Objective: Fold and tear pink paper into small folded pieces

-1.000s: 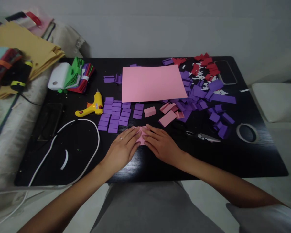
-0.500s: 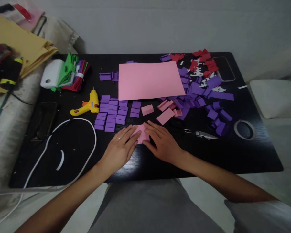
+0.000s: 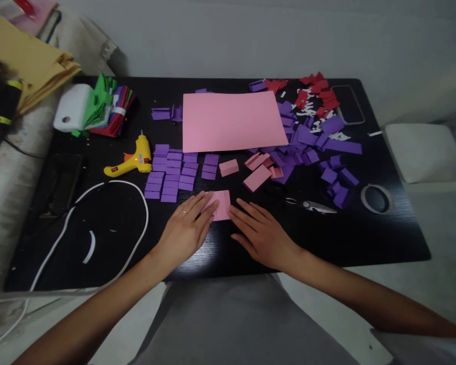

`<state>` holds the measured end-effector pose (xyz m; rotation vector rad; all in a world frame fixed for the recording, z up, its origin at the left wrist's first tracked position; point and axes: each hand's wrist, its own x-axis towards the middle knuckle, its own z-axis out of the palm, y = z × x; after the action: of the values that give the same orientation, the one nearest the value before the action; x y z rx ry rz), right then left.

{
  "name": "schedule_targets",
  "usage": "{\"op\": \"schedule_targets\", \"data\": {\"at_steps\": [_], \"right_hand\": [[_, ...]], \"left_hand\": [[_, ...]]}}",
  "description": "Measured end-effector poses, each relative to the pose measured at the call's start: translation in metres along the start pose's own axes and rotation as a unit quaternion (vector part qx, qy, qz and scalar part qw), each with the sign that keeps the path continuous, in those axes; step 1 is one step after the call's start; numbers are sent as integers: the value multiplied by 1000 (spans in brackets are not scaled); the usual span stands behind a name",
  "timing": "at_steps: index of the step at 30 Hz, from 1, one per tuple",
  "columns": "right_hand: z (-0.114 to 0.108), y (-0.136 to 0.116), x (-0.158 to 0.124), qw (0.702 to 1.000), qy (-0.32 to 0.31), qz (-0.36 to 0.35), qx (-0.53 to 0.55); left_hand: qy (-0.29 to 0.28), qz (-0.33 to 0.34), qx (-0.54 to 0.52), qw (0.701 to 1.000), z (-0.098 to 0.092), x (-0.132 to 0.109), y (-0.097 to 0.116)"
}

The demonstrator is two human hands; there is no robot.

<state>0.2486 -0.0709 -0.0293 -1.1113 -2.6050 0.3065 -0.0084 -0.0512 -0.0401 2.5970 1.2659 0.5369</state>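
Observation:
A small pink paper piece (image 3: 222, 204) lies flat on the black table near its front edge, with crease lines on it. My left hand (image 3: 188, 223) rests with fingers stretched out over the piece's left side, a ring on one finger. At its right edge is my right hand (image 3: 262, 233), fingers spread, the tips touching or very near the paper. Beyond them lie a folded pink strip (image 3: 228, 167), several more folded pink pieces (image 3: 257, 178) and rows of creased purple paper pieces (image 3: 171, 175). A large pink sheet (image 3: 233, 121) lies behind.
A yellow glue gun (image 3: 137, 158) and a white cable (image 3: 146, 218) are on the left. Scissors (image 3: 313, 206) and a tape roll (image 3: 377, 199) lie right. Purple folded pieces (image 3: 304, 137), red scraps (image 3: 323, 91) and a phone-like outline (image 3: 349, 105) are at back right.
My right hand has slid right, off the pink piece to its edge, uncovering more of it. My left hand stays on the paper. The whole view has shifted slightly.

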Motion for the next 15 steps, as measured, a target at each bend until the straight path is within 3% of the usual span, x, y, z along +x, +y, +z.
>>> {"op": "schedule_targets", "data": {"at_steps": [6, 15], "right_hand": [[1, -5, -2, 1000, -3, 14, 4], [6, 0, 28, 998, 11, 59, -31]], "left_hand": [[1, -3, -20, 1000, 0, 0, -1], [-10, 9, -14, 1000, -2, 1, -3]]}}
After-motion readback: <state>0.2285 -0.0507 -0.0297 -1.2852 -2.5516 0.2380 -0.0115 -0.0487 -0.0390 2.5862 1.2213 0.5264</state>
